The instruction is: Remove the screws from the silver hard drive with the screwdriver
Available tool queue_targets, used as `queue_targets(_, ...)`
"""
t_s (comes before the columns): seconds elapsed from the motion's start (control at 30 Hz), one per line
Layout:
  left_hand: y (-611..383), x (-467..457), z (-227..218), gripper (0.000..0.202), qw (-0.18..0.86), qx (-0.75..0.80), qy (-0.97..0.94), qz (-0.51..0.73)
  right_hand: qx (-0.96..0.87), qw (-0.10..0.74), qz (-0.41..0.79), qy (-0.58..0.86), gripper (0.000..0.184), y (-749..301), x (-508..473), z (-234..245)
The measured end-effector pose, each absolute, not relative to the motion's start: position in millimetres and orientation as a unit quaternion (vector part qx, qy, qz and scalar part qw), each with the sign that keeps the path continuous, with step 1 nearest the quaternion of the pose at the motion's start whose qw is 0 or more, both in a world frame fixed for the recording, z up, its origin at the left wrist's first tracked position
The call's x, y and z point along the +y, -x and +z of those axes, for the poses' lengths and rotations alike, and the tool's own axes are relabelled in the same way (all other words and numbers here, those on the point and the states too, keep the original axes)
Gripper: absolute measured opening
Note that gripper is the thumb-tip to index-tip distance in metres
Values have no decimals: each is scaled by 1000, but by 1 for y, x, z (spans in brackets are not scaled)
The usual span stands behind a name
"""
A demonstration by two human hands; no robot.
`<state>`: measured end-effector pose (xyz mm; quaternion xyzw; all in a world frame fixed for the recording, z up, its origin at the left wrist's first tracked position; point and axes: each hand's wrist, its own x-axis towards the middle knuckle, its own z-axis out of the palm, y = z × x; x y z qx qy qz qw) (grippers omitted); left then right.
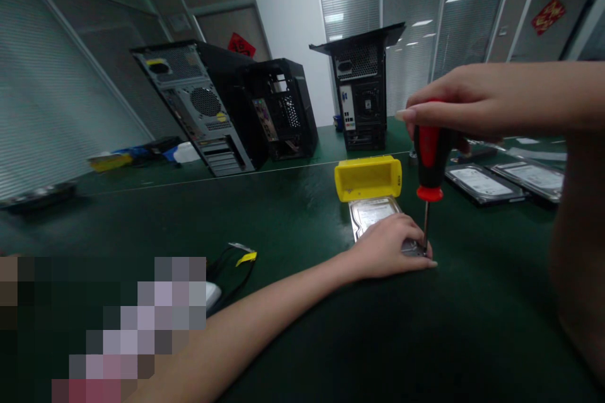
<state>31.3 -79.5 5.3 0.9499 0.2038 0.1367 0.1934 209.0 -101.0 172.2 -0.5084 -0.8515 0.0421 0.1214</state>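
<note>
My right hand (449, 104) is closed over the top of a red and black screwdriver (429, 157), held upright. The screwdriver's shaft points down to the near right corner of a silver hard drive (373, 211). My left hand (392, 242) grips the near end of that drive on the table, fingers around its edge by the screwdriver tip. The tip itself and any screw under it are too small to make out. Just beyond the drive, touching or nearly touching it, sits a yellow plastic bin (368, 177) with a few tiny bits inside.
Two more hard drives (484, 182) lie at the right on the green table (283, 220). Black computer cases (212, 107) stand at the back left, another case (363, 88) behind the bin. A cable with a yellow tag (246, 258) lies near my left forearm.
</note>
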Motion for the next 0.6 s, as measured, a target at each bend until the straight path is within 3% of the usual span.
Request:
queue_targets(0.3,-31,-79,5,26,187,202,-952,137,-846,142,33,513,59,-204,-108,171)
queue_targets(0.6,-31,-80,4,24,189,206,-950,141,-834,133,54,533,60,-207,-103,171)
